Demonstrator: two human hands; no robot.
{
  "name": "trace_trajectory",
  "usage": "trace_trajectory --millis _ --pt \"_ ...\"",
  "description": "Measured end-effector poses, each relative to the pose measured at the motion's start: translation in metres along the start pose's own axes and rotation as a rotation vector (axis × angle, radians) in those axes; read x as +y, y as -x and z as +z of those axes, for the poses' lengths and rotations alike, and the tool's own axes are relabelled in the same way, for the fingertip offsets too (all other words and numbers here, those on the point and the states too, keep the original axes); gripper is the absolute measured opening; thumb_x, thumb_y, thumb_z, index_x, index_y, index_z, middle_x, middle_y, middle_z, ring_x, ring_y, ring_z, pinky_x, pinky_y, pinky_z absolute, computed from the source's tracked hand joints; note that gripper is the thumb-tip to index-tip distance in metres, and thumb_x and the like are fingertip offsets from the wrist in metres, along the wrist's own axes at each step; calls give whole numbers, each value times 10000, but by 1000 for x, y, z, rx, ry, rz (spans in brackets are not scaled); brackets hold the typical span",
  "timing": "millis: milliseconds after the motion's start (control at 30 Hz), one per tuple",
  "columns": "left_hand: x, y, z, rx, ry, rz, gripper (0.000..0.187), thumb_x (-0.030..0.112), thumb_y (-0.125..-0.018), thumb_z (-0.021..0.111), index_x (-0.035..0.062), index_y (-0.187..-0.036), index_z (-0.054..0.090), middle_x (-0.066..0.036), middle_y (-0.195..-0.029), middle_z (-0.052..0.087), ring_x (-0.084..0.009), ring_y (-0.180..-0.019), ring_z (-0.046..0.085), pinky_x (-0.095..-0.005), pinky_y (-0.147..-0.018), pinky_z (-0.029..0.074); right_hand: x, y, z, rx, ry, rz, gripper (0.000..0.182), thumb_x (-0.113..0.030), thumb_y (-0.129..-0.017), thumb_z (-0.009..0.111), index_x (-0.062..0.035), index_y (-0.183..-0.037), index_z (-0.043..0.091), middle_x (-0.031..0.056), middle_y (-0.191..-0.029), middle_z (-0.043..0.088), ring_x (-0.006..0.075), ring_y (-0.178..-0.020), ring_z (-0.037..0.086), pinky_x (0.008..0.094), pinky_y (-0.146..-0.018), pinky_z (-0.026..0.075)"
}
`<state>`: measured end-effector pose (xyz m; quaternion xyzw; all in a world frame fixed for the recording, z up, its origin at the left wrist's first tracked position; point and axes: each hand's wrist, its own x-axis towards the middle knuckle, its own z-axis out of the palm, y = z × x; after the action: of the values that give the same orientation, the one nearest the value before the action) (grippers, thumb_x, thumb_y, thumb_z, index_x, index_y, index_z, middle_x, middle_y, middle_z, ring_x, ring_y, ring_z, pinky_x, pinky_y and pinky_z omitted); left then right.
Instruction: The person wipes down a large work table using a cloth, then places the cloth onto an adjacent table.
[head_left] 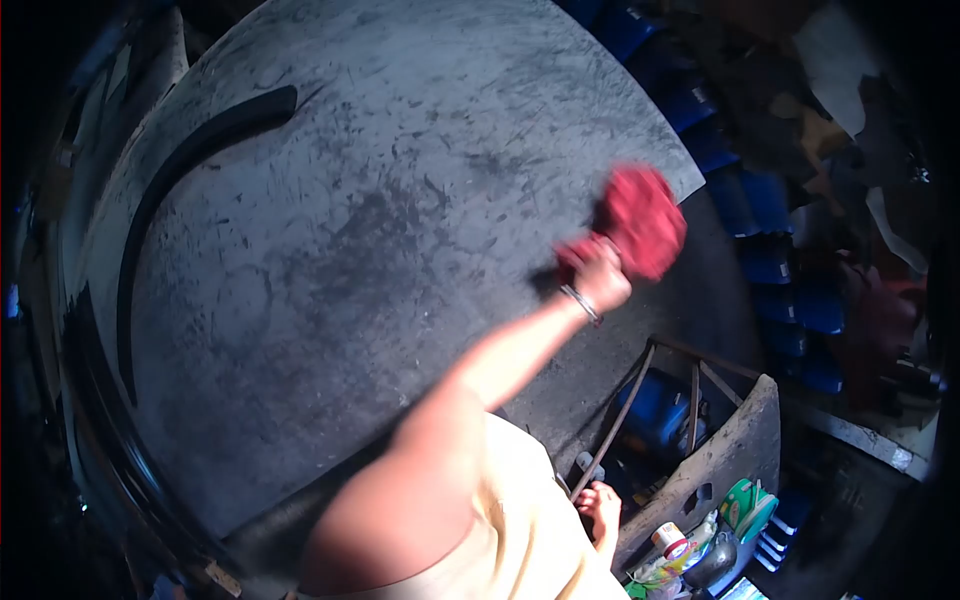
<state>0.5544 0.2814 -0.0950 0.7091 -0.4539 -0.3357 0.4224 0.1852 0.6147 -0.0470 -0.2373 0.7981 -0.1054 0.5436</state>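
Note:
My left hand (604,280), with a band round the wrist, is closed on a bunched red cloth (643,222). Motion blurs the cloth, which lies over the right part of a large grey, scuffed sheet (400,210). Close to my body, my right hand (601,505) has its fingers curled beside the lower end of a rusty metal frame (694,400). What those fingers hold, if anything, is too small to make out.
A curved black strip (165,190) rests along the sheet's left side. At lower right, a worn board (765,425) bears a white-and-red container (670,541), a green-and-white item (748,509) and a dark round object (713,562). Blue stacked pieces (765,203) line the right.

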Motion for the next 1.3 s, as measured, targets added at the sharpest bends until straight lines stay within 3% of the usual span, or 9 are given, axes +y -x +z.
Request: trace_trajectory --millis 67,200,467,600,767,900,1033,1233,1300 --pt "41 37 101 -416 433 -391 789 230 -746 521 -174 -1380 285 -408 -1378 380 -430 -1258 480 -435 -1048 418 -34 -10 -1 -8 24 -110 300 -222 -1000 475 -20 -1197 577 90 -882 694 179 -715 685 289 -586 544" --pt "107 117 238 -322 1031 -673 455 26 -679 578 -83 -1120 548 -152 -994 640 -249 -878 647 -374 -724 529 -78 15 -1 58 -32 -236 296 -199 -994 514 -9 -1209 587 97 -930 699 154 -745 682 260 -595 523" --pt "40 -11 -178 -48 1474 -417 350 17 -719 488 -83 -1037 593 -154 -1010 624 -289 -942 667 -444 -896 545 53 -8 18 21 -133 152 201 -170 -924 589 12 -1001 629 88 -698 643 180 -609 648 292 -502 501" --pt "-89 -3 -390 1081 553 -99 467 -47 -643 597 -69 -1109 609 -76 -1069 621 -204 -907 626 -310 -846 494 117 -7 28 -68 85 98 157 -139 -890 595 -4 -954 646 60 -635 594 187 -606 638 313 -509 503" --pt "-277 48 -533 986 -264 -246 327 27 -723 521 -103 -989 660 -188 -1020 710 -278 -947 672 -375 -876 486 73 10 32 -77 91 189 204 -178 -908 578 -4 -940 680 68 -719 641 150 -660 628 275 -590 487" --pt "-249 -12 -467 901 -693 -510 257 132 -686 563 -34 -827 699 -289 -894 673 -457 -900 645 -514 -818 489 20 -10 39 9 -98 184 226 -177 -951 554 12 -1042 636 79 -734 649 152 -618 625 296 -563 512" --pt "-156 -137 -308 663 -697 37 170 137 -576 580 -33 -579 592 -289 -637 576 -470 -617 569 -522 -643 469 -41 -23 37 -10 -83 -95 284 -172 -986 523 32 -1175 583 106 -855 689 166 -656 665 271 -548 503" --pt "-4 -112 17 399 -302 756 87 45 -538 586 -19 -591 608 -245 -732 628 -420 -835 615 -476 -905 463 -46 -2 63 40 -159 -147 269 -154 -983 516 22 -1173 590 117 -852 693 161 -657 664 251 -537 486" --pt "41 -44 97 -66 16 502 163 41 -539 559 -26 -668 634 -268 -822 652 -403 -908 649 -461 -831 520 -18 9 71 16 -181 -16 234 -161 -979 523 -16 -1141 610 88 -861 691 142 -680 659 228 -537 471"
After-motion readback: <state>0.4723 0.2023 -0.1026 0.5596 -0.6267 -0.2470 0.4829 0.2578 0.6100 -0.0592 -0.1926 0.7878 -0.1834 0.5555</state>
